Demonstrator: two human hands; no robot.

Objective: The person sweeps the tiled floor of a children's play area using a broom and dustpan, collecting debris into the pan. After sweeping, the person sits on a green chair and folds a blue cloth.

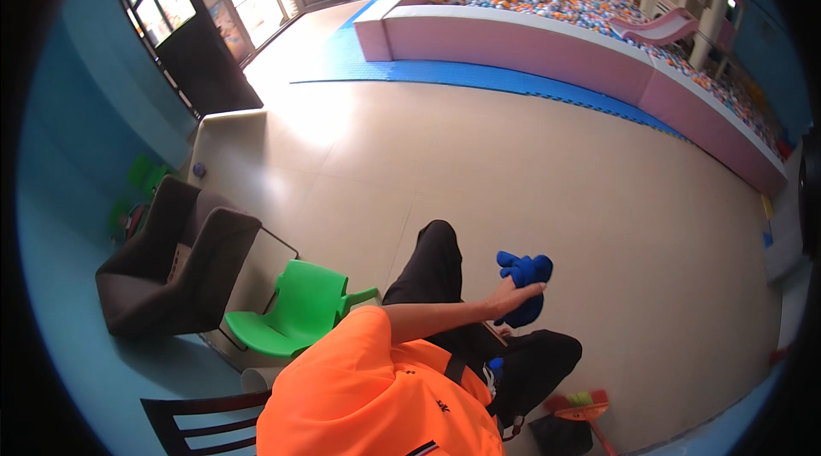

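Left hand point(513, 294) grips a blue cloth point(523, 283) above the knee, right of the green chair point(295, 311); right hand unseen.

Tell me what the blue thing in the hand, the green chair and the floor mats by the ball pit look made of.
Blue thing: soft cloth or plush, it bunches and folds in the hand. Green chair: moulded plastic, smooth with a slight sheen. Blue mats: likely foam tiles, matte with toothed interlocking edges.
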